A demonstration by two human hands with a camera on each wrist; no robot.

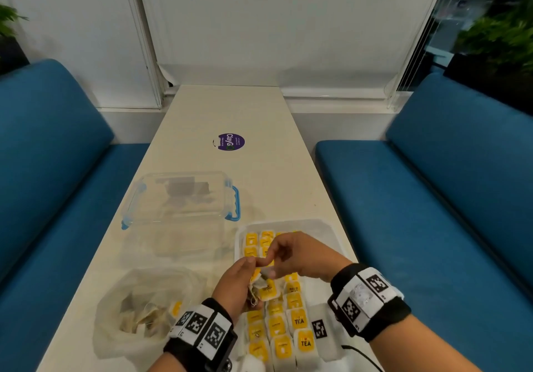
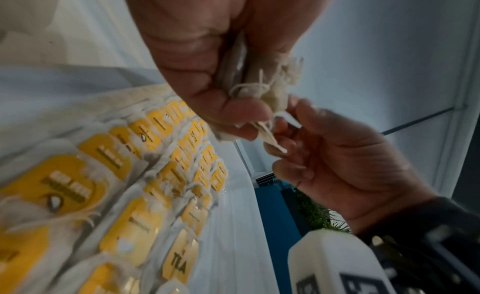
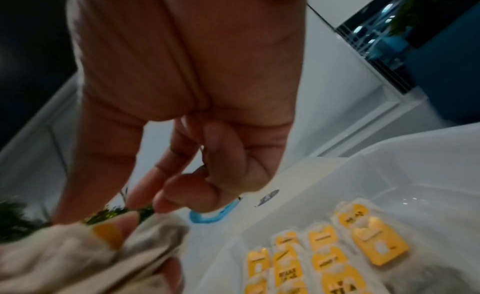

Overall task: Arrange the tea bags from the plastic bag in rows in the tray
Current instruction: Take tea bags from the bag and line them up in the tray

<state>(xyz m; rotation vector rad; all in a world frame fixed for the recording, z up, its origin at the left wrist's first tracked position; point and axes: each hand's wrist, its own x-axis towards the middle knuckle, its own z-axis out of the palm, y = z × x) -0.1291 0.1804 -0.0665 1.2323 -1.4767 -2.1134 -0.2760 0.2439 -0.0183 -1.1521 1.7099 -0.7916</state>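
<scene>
Both hands meet above the tray (image 1: 331,229) at about 5 o'clock on the desk (image 1: 230,112). My left hand (image 1: 235,280) is raised, palm turned toward 3 o'clock, its grip curled tight round a small bunch of tea bags (image 1: 261,286); from the left wrist view their white strings (image 2: 257,89) hang out of the fist. My right hand (image 1: 300,253) comes in from 3 o'clock, wrist bent. Its grip is narrow: thumb and forefinger pinch the paper ends of that bunch (image 2: 270,138), other fingers loosely curled.

Rows of laid tea bags (image 1: 285,331) fill the near half of the tray, more sit at its far left corner, all with yellow tags up. Two near tags read "TEA"; the other print is too small or blurred to read.

The plastic bag (image 1: 144,311), still holding tea bags, lies at 7 o'clock, just left of my left wrist. A clear box with blue clips (image 1: 181,198) stands at 10 o'clock from the tray. A purple round sticker (image 1: 230,141) reading "ClayGo" sits at 12 o'clock on the desk. Both wrists wear black bands with square black-and-white markers (image 1: 202,325).
</scene>
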